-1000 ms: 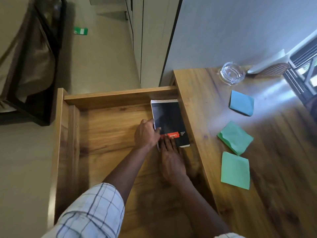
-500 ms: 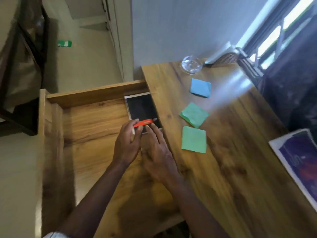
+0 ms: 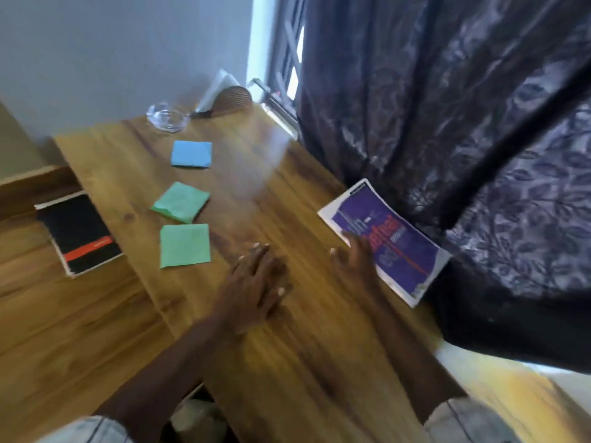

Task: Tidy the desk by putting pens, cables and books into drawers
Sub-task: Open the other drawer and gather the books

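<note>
The purple book [image 3: 406,247] lies flat at the right edge of the desk [image 3: 287,193], its far side against the dark curtain [image 3: 463,123]. The right hand [image 3: 355,263] rests on the book's near left corner, fingers extended over the cover; motion blur hides any grip. The left hand [image 3: 256,282] is flat over the desktop, fingers straight and together, holding nothing. The black notebook [image 3: 80,235] lies inside the open drawer [image 3: 38,314], against the desk side. On the desktop: 1 blue paper square [image 3: 191,154], 2 green paper squares [image 3: 185,245], 1 glass dish [image 3: 168,118].
</note>
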